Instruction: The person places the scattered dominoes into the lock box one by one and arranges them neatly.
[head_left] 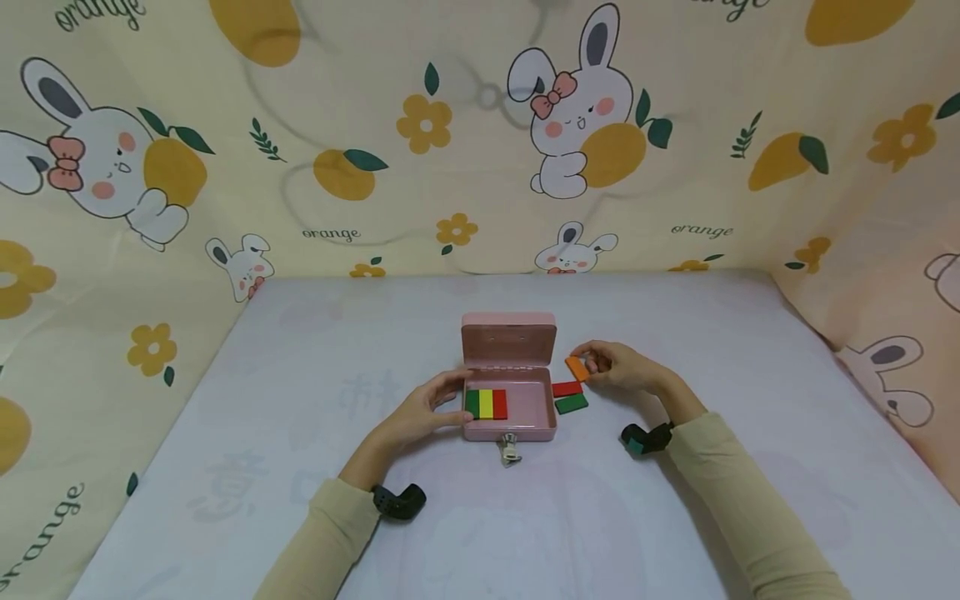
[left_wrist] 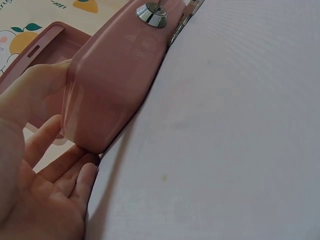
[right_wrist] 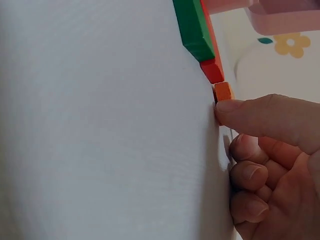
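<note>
Left hand: grip around the left end of the pink cash box, thumb at the rim, other fingers about the end wall and lower corner.
Right hand: grip narrow, pinching the orange block between thumb and fingertip.
Orange block: right of the box, slanted, one end close to the loose red block; full contact with the surface cannot be told.
Loose pair: red block and loose green block lying together, just beside the box's right wall.
Box contents: green tile, yellow tile and red tile, side by side in the left half.
Lid: raised, hinged along the rear edge.
Lock: round and metallic, on the front wall, key inserted.
Backdrop: cloth printed with rabbits, oranges and flowers, behind the white surface.
Arms: beige sleeves, a dark wristband on each wrist.
</note>
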